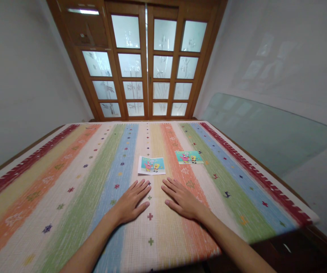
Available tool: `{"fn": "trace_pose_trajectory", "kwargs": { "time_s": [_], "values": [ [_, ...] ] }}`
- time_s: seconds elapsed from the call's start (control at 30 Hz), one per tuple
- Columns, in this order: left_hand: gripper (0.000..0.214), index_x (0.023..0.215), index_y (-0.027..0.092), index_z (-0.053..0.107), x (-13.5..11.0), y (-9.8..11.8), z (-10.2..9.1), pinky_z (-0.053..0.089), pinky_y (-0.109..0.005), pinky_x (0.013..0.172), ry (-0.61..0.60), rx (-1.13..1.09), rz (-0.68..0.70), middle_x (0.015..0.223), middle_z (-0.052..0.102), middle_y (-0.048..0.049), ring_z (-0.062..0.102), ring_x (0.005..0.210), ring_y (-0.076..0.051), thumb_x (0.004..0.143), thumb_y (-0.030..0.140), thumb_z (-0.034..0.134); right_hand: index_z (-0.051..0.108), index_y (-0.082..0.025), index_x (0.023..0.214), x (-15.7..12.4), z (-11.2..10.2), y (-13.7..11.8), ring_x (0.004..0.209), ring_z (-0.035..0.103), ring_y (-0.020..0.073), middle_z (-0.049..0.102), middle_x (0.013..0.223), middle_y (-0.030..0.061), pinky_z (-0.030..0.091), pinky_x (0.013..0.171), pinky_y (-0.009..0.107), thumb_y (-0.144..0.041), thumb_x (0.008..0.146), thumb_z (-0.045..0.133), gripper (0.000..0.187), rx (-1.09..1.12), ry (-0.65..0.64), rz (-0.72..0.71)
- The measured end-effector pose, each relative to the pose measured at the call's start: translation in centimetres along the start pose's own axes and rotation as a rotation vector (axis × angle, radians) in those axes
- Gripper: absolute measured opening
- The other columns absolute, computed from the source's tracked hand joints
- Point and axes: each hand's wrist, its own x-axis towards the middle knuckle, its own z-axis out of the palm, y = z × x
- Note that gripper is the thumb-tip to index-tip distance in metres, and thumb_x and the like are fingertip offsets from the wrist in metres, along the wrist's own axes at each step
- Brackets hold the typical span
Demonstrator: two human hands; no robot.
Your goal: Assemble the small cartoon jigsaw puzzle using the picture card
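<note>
My left hand (131, 203) lies flat, palm down, on the striped tablecloth (66, 182), its fingers stretched out and holding nothing. My right hand (182, 201) rests flat beside it in the same way, a small gap between the two. Just beyond my left fingertips lies a cartoon picture card (152, 165) with a white border. A second cartoon card (189, 157), greenish, lies a little farther off to the right, beyond my right hand. Neither hand touches a card.
The cloth covers a table whose right edge (265, 178) and near edge drop off to a dark floor. A wooden door with frosted glass panes (146, 60) stands behind the table. A glass sheet (265, 132) leans on the right wall.
</note>
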Motion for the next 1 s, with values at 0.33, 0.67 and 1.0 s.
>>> {"fn": "trace_pose_trajectory", "kwargs": {
  "time_s": [0.33,0.67,1.0],
  "values": [
    [0.059,0.159,0.025,0.030,0.01,-0.01,0.03,0.025,-0.054,0.125,0.000,-0.001,-0.002,0.165,0.029,-0.0075,0.023,0.154,-0.027,0.106,0.047,0.041,0.040,-0.020,0.156,0.05,-0.07,-0.04,0.153,0.028,0.0292,0.036,0.162,0.0111,0.028,0.124,0.055,-0.043,0.104,0.045,0.057,-0.010,-0.004,-0.004],
    [0.059,0.160,0.027,0.029,0.00,0.03,0.02,0.024,-0.053,0.125,0.020,-0.012,0.004,0.165,0.030,-0.0068,0.024,0.154,-0.027,0.106,0.047,0.042,0.039,-0.021,0.157,-0.07,0.22,0.21,0.153,0.027,0.0294,0.035,0.163,0.0116,0.028,0.124,0.055,-0.044,0.104,0.046,0.058,-0.003,0.006,-0.009],
    [0.060,0.160,0.027,0.027,-0.06,0.01,0.06,0.024,-0.055,0.125,0.019,-0.037,0.001,0.165,0.029,-0.0079,0.024,0.154,-0.028,0.105,0.046,0.042,0.039,-0.021,0.157,-0.01,0.16,0.07,0.153,0.027,0.0298,0.034,0.163,0.0117,0.028,0.124,0.056,-0.043,0.103,0.048,0.058,-0.001,0.009,-0.008]
  ]
}}
